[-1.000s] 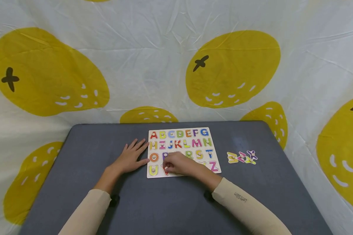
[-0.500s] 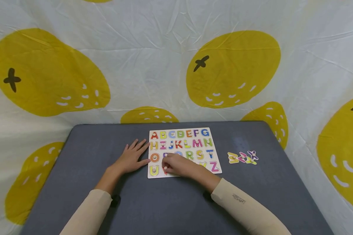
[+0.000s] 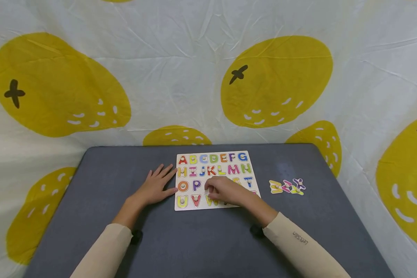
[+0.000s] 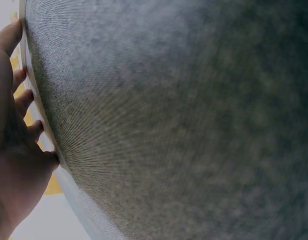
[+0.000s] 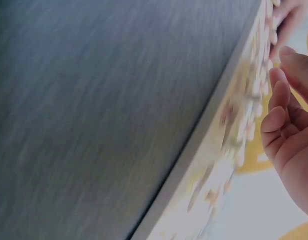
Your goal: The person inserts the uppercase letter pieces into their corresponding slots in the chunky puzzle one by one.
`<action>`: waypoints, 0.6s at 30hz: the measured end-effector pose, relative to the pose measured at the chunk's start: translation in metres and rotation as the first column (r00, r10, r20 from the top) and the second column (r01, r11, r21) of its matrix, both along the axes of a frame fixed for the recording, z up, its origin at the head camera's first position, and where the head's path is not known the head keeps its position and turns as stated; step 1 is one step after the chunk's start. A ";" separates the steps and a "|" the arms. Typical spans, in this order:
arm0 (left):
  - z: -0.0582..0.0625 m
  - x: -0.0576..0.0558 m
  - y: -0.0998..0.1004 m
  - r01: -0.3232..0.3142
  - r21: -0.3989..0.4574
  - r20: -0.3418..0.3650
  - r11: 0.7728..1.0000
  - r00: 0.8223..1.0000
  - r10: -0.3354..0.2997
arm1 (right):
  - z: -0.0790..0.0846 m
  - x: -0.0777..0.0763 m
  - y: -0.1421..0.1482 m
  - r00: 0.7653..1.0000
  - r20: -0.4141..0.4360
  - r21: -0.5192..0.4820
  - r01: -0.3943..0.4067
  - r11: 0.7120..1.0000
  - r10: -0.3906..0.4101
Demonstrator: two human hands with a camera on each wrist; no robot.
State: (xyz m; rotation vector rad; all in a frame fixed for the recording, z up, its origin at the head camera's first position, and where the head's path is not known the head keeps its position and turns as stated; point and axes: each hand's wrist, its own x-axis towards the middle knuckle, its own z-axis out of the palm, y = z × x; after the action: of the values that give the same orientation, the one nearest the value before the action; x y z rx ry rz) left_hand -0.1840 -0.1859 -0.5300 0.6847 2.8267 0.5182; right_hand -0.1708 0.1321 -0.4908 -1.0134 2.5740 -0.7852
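A white alphabet puzzle board (image 3: pixel 189 204) with rows of coloured, knobbed letters lies on the table. My left hand (image 3: pixel 155 188) rests with spread fingers at its left edge; in the left wrist view, the fingertips of the left hand (image 4: pixel 16 135) line that edge. Over the lower rows, my right hand (image 3: pixel 226 191) hangs with loosely bent fingers and covers some letters. Nothing shows between the fingers of the right hand (image 5: pixel 291 117) in the right wrist view. The red letter V (image 3: pixel 196 200) sits in the bottom row, just left of that hand, beside the yellow U (image 3: pixel 182 201).
Right of the board lie several loose letter pieces, among them a yellow-orange one (image 3: pixel 275 187) and a purple one (image 3: pixel 300 183), close together and partly overlapping. The dark grey table (image 3: pixel 194 243) meets a white curtain (image 3: pixel 173 88) printed with yellow fruit at its back edge.
My right hand has let go of the red V and moved right over the board, so the V and the purple P now show fully. The left hand stays in place.
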 end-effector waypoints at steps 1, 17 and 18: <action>0.000 0.000 0.000 0.001 0.000 -0.001 1.000 1.000 -0.001 | 0.001 -0.001 0.006 1.000 -0.001 -0.007 0.006 1.000 -0.006; -0.002 -0.001 -0.001 -0.004 -0.008 0.011 1.000 1.000 0.004 | 0.002 -0.004 0.138 0.963 -0.155 -0.012 0.221 0.975 -0.221; -0.003 -0.001 0.000 -0.001 -0.008 0.013 1.000 1.000 0.002 | 0.001 -0.003 0.146 0.959 -0.158 -0.004 0.239 0.971 -0.237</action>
State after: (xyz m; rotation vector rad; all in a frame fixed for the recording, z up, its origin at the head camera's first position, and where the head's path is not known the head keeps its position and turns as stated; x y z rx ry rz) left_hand -0.1848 -0.1860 -0.5330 0.6753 2.8159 0.5094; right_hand -0.1736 0.2780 -0.4895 -0.7984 2.8723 -0.7682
